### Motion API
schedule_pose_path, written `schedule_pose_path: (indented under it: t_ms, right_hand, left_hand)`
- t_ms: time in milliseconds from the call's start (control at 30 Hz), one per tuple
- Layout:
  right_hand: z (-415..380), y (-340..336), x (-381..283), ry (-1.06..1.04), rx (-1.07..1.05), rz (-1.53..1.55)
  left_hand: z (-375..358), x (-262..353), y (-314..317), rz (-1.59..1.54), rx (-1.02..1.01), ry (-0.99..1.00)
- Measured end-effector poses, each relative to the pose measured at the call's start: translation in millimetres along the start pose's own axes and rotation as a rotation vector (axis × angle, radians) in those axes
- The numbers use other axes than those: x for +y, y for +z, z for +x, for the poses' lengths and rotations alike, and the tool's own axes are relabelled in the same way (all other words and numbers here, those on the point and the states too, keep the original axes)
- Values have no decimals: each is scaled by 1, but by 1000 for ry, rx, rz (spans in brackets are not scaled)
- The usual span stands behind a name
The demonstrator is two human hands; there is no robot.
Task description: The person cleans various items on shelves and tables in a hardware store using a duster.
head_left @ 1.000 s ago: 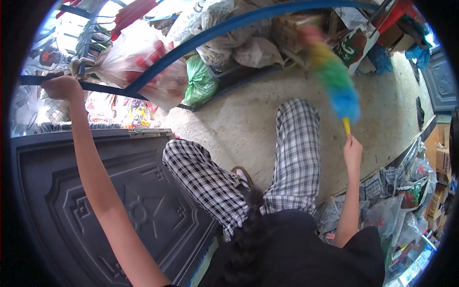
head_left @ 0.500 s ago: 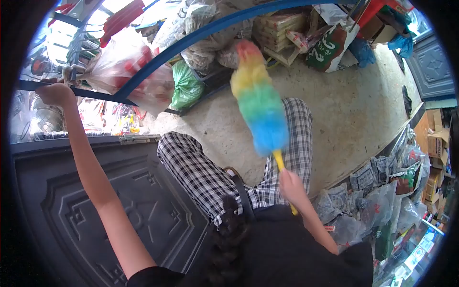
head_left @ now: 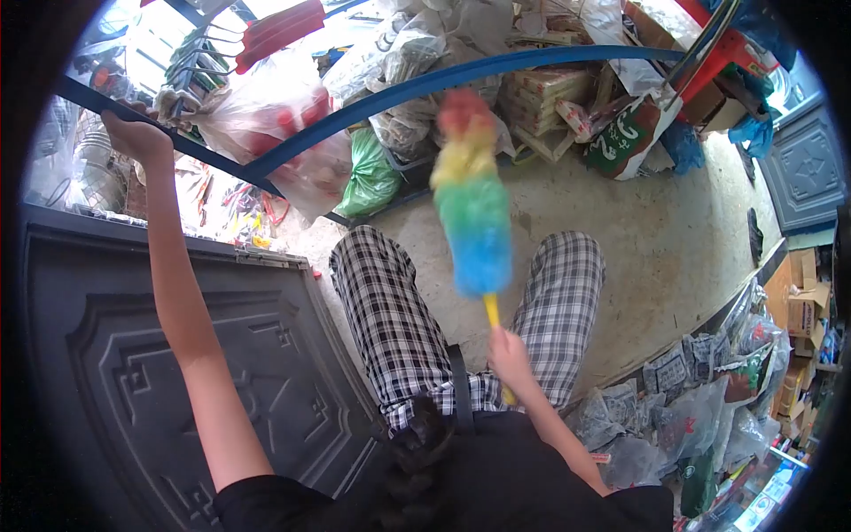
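My right hand [head_left: 511,358] is closed around the yellow handle of a rainbow-coloured duster [head_left: 474,208]. The duster points away from me over the floor between my knees, and its red tip, blurred, overlaps the bagged goods by the blue curved rail [head_left: 399,91]. On the far left my left arm is stretched out, and my left hand [head_left: 140,140] is wrapped at a straight blue metal bar [head_left: 208,156]. Its fingertips are partly hidden behind that bar. Just right of it hang a clear plastic bag [head_left: 266,120] with red items and a small red rake [head_left: 282,35].
A dark panelled door [head_left: 239,372] stands close on my left. A green bag [head_left: 370,173], stacked packs [head_left: 545,93] and a printed sack [head_left: 625,137] lie ahead. Plastic-wrapped goods [head_left: 687,417] line the right side, with cardboard boxes [head_left: 805,301] beyond.
The duster has swung slightly left and more upright, with my right hand shifting left. My knees have spread farther apart. My left hand stays on the bar while the view has shifted.
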State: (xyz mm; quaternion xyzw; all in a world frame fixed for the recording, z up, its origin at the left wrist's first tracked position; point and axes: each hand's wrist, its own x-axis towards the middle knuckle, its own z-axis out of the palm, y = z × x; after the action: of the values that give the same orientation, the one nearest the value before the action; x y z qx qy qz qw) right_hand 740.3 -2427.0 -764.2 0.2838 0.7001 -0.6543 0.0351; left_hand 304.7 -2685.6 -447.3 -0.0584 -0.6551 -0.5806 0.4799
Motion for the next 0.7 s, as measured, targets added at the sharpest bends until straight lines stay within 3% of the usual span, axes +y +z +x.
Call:
schedule_pose_path:
  t_ms: [100,200,233,267,300,400,467,533,567,600,700]
  right_hand:
    - [-56,-50,-51,-6,74,-95]
    - [-16,-61,-78,-153,191,-134]
    - [11,-53,-87,-142,181,51]
    - [35,-35,-106,-149,119,246]
    - [74,-15,-106,-309,172,75]
    - [150,73,-148,-338,275,-138]
    - [199,144,-118,-401,272,-208]
    - [199,169,-123,-311,-22,-343]
    - [203,172,-124,-307,-75,-311]
    - [201,169,-129,-297,-126,-282]
    - [183,141,-147,-357,-5,-67]
  left_hand:
    - [2,8,-6,-89,-13,-19]
    - [7,-7,-5,-86,-48,-37]
    - [19,-33,-11,-80,-70,-43]
    - [8,-9,-9,-89,-30,-61]
    - [-3,16,-7,-99,11,-79]
    - [-4,15,-9,29,41,2]
    - [-2,12,-10,20,60,-9]
    - [3,7,-6,44,92,56]
    - [4,4,-2,-8,142,137]
    - [5,0,-3,-20,111,82]
    - [4,6,-4,-40,49,-33]
